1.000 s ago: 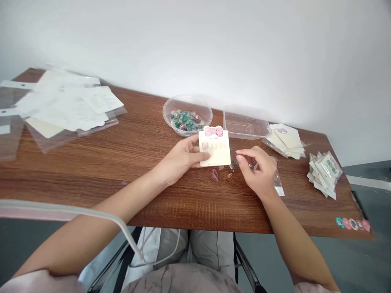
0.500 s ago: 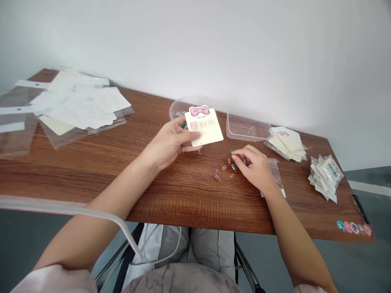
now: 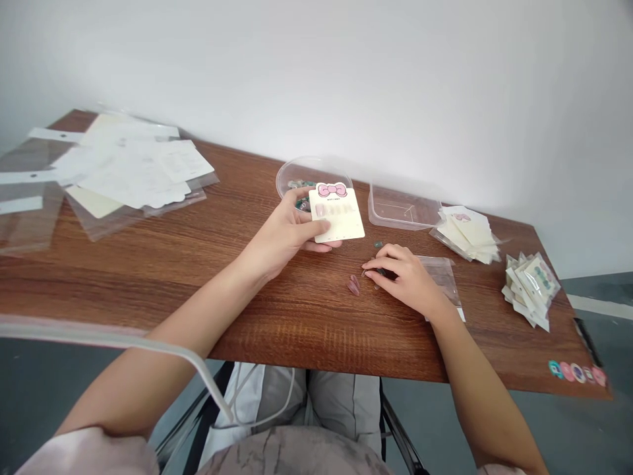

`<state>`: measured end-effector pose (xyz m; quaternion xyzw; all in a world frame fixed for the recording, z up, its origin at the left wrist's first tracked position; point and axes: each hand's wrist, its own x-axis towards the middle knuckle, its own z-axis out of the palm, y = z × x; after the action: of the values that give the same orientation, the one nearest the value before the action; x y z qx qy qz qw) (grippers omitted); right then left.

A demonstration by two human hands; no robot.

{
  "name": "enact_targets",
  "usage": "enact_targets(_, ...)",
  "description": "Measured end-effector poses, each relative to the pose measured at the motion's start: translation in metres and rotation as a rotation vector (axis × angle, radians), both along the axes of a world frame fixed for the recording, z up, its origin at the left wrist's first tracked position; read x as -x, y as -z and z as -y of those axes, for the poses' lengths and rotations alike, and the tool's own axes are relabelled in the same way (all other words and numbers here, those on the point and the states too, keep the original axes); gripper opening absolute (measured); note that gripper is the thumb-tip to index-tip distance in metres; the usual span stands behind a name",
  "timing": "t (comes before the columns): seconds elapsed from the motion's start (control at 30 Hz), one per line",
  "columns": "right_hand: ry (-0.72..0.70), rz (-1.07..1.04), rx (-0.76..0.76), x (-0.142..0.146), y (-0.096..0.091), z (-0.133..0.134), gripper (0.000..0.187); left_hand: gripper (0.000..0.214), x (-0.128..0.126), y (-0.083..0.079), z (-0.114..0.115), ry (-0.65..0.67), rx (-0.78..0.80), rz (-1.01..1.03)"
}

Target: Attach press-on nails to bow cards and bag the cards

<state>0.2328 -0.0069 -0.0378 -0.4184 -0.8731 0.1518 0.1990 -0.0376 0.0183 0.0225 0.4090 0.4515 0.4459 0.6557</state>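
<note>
Head view: one cream display card (image 3: 340, 216) topped with a pink bow is pinched between thumb and fingers of the left hand (image 3: 281, 236), above the wooden table (image 3: 281, 316) and in front of one clear round bowl (image 3: 312, 173) holding green pieces (image 3: 301, 204). The right hand (image 3: 403, 280) is curled with its fingertips down, just beside two pink press-on nails (image 3: 353, 285) and over one clear plastic bag (image 3: 441, 277); whether anything is pinched cannot be told. One clear rectangular tray (image 3: 403, 210), two stacks of cards (image 3: 467, 234) and packets (image 3: 531, 290), and five round stickers (image 3: 577, 373) are seen to the right, with bagged papers (image 3: 133, 168) to the left.
</note>
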Motion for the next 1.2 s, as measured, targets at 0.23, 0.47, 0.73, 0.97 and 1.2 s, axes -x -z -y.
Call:
enact_targets(0.23, -0.013, -0.028, -0.021, 0.005, -0.005, 0.001, 0.012, 0.099, -0.001, 0.003, 0.002, 0.038, -0.018, 0.052)
enact_targets(0.47, 0.078, -0.147, -0.143, 0.005, -0.005, 0.002, 0.012, 0.070, 0.000, 0.006, 0.002, 0.105, -0.085, 0.005)
enact_targets(0.73, 0.223, -0.332, -0.148, 0.003, 0.000, 0.008, 0.007, 0.045, -0.002, 0.010, 0.005, 0.138, -0.072, -0.035)
enact_targets(0.97, 0.045, -0.206, -0.158, 0.010, -0.004, 0.007, 0.015, 0.044, -0.004, 0.012, 0.005, 0.146, -0.052, -0.044)
enact_targets(1.2, -0.102, 0.048, -0.357, 0.012, -0.006, 0.006, 0.019, 0.045, -0.004, 0.013, 0.004, 0.142, -0.053, -0.073)
